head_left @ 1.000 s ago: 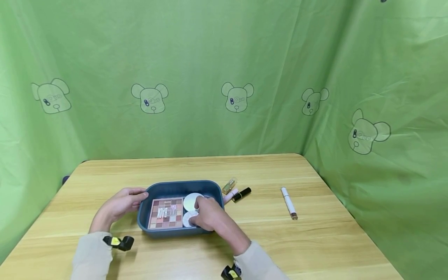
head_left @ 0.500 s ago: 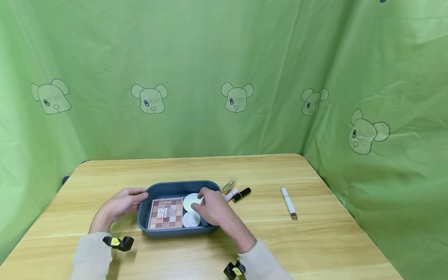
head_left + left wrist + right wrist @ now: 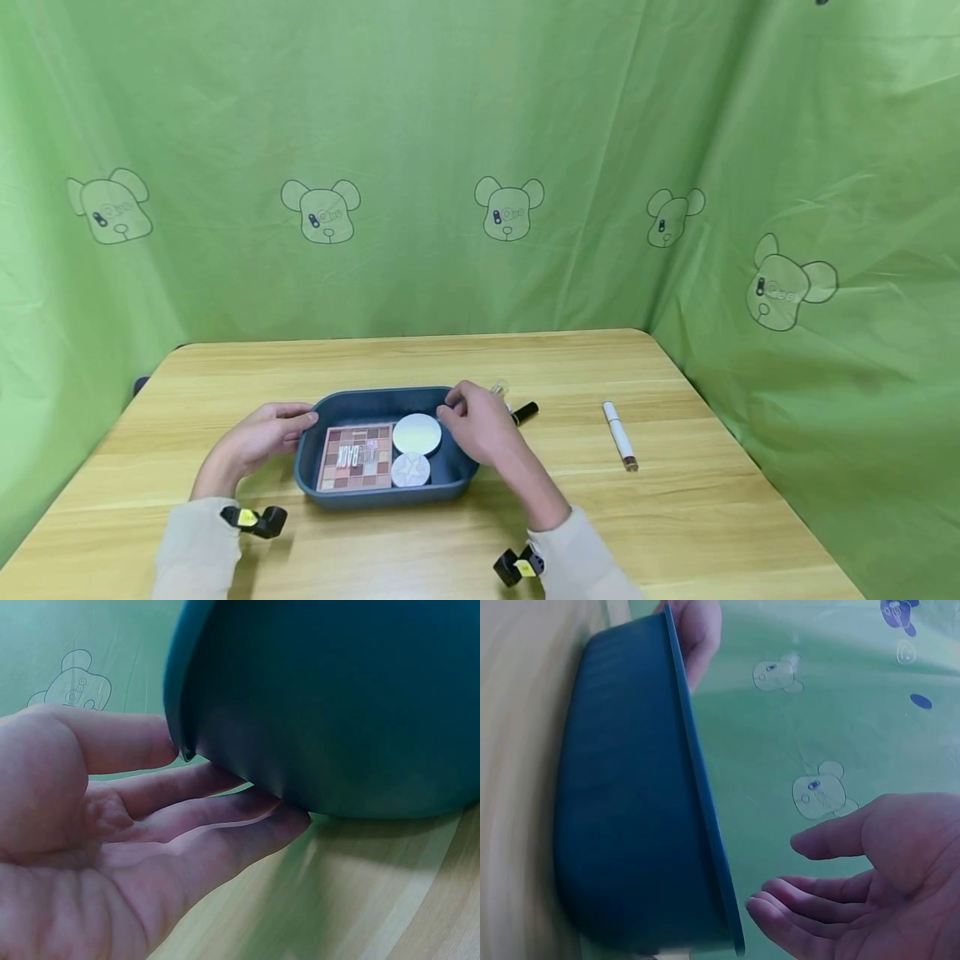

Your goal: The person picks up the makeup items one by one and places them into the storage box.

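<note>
A dark blue tray [image 3: 386, 499] sits around midway between the tabletop's [image 3: 675, 521] left and right edges, its left end gripped between the left hand's [image 3: 258, 435] thumb and fingers. Inside, a square palette [image 3: 355, 458] lies beside a larger white disc [image 3: 417, 436] and, nearer the front edge, a smaller star-marked disc [image 3: 410, 471]. The right hand [image 3: 480, 423], loosely bent and holding nothing, hovers at the right end.
</note>
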A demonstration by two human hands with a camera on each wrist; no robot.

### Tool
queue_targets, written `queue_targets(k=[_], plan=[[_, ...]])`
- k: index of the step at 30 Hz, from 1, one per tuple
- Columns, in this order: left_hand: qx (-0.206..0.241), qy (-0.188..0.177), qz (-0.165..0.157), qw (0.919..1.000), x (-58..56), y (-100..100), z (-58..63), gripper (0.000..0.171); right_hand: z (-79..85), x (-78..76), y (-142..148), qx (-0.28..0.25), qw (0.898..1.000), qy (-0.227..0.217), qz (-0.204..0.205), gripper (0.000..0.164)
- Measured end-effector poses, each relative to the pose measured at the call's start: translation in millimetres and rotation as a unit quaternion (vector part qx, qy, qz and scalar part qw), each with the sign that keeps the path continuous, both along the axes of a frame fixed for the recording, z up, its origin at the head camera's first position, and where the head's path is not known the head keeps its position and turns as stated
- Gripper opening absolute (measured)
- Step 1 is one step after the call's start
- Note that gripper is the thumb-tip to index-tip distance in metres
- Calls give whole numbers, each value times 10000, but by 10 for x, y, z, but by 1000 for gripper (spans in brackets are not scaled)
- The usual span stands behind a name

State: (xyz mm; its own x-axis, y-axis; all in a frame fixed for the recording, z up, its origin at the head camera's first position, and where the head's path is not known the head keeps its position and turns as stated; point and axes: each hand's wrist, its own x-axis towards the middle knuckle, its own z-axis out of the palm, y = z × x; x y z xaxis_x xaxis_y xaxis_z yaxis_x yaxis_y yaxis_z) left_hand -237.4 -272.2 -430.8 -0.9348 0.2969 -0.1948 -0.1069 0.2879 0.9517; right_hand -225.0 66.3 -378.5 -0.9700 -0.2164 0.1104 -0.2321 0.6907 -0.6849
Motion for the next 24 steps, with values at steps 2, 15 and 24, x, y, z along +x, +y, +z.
queue_targets(k=[2,15,24], plan=[[-4,-10,22,10000,-1,1,-2,61,3,-23,36,-39,10000,24,-84,23],[29,-32,107,9999,20,30,11,59,-20,-141,206,-131,9982,99,-569,21],[3,-31,112,9999,17,24,5,58,-62,-236,356,-280,9959,44,-857,19]])
